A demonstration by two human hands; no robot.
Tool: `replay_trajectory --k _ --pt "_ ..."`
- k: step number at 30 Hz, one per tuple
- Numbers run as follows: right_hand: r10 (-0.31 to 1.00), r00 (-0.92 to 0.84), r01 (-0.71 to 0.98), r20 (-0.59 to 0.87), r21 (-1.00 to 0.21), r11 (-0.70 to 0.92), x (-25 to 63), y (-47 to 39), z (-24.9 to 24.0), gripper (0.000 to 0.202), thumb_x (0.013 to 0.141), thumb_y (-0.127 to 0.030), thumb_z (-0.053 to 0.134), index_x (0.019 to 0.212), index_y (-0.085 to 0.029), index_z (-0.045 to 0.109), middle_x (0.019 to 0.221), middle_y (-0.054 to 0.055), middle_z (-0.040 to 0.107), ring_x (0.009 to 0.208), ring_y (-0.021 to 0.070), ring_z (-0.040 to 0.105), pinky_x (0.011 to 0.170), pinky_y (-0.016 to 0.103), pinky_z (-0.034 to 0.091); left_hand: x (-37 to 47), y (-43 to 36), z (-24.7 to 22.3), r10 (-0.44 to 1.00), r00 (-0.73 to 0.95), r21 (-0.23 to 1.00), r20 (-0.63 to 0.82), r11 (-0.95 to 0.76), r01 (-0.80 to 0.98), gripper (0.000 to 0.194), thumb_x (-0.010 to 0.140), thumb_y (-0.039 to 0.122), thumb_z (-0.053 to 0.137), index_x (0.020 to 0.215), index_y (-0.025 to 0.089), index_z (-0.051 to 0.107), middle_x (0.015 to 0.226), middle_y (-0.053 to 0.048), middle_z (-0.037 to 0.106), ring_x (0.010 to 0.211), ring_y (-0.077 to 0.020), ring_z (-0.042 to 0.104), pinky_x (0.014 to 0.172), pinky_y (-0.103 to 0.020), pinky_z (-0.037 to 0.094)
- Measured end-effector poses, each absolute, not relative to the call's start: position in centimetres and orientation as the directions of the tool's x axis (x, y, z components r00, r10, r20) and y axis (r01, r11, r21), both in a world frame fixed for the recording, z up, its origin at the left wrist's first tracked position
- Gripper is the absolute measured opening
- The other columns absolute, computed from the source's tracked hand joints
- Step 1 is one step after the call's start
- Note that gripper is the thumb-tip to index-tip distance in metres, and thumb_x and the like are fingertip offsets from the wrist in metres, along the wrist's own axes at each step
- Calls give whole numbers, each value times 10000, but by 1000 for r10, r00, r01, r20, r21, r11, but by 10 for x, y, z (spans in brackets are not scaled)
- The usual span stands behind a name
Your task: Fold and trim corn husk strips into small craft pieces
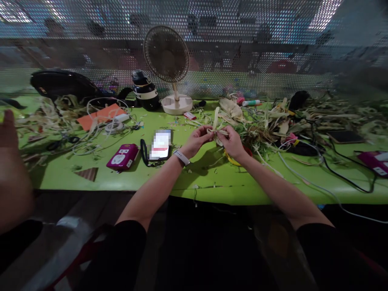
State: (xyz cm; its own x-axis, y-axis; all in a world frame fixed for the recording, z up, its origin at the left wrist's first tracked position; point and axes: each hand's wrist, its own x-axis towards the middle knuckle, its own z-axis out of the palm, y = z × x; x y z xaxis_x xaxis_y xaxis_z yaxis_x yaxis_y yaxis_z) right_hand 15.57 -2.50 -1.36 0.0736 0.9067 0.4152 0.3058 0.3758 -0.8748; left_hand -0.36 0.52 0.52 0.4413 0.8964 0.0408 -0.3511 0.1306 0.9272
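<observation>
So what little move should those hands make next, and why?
Probably pinch the husk firmly in the left hand and ease the upright strip down with the right hand. Both hands have their fingertips on the husk, close together, while that strip sticks up above them, seemingly free at its top.

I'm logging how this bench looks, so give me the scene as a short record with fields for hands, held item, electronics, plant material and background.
Left hand: a watch or band on the wrist, fingers on the held strip
Right hand: fingers on the same strip
Held item: pale dried husk-like strip
Electronics: lit phone, pale fan
Plant material: husk pile on the right, looser strips on the left
Surface: green table
Background: perforated screen
</observation>
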Motion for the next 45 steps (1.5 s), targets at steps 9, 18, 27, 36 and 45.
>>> replay_trajectory --k 9,18,27,36,45 --pt "877 94 356 472 -838 413 149 -28 -17 345 856 -568 555 832 -233 473 741 13 576 665 166 560 630 320 497 7 3 -4 920 392 850 -28 228 -474 182 654 225 828 744 169 679 791 2 694 774 -100 628 811 -256 489" --pt "936 91 292 340 -908 301 156 -23 -16 574 761 -690 636 1071 -232 479 703 -12 600 591 158 569 552 299 463 -3 5 6 969 245 919 -14 109 -379 296 615 308 859 772 188 640 753 39 649 677 -76 591 686 -226 508" --pt "935 -89 601 344 -730 326 157 -31 -10 374 866 -531 610 803 -165 652 710 32 638 671 165 573 642 297 434 -1 6 2 987 126 973 99 -70 -220 225 685 329 781 800 184 652 743 24 625 640 -64 548 548 -175 402" --pt "641 -276 901 716 -40 433 159 -41 2 298 997 -327 410 993 -211 685 1213 130 638 1151 277 541 1004 459 397 -1 10 -3 929 294 974 224 -199 -111 193 655 311 784 716 150 696 668 -2 630 628 -93 481 589 -231 377" --pt "697 -48 854 716 -332 400 170 -27 -10 394 1025 -464 306 921 -213 592 782 65 664 667 188 587 622 294 411 -2 4 3 839 473 960 270 -196 -200 273 672 394 798 779 162 702 749 2 639 712 -98 514 705 -249 416"
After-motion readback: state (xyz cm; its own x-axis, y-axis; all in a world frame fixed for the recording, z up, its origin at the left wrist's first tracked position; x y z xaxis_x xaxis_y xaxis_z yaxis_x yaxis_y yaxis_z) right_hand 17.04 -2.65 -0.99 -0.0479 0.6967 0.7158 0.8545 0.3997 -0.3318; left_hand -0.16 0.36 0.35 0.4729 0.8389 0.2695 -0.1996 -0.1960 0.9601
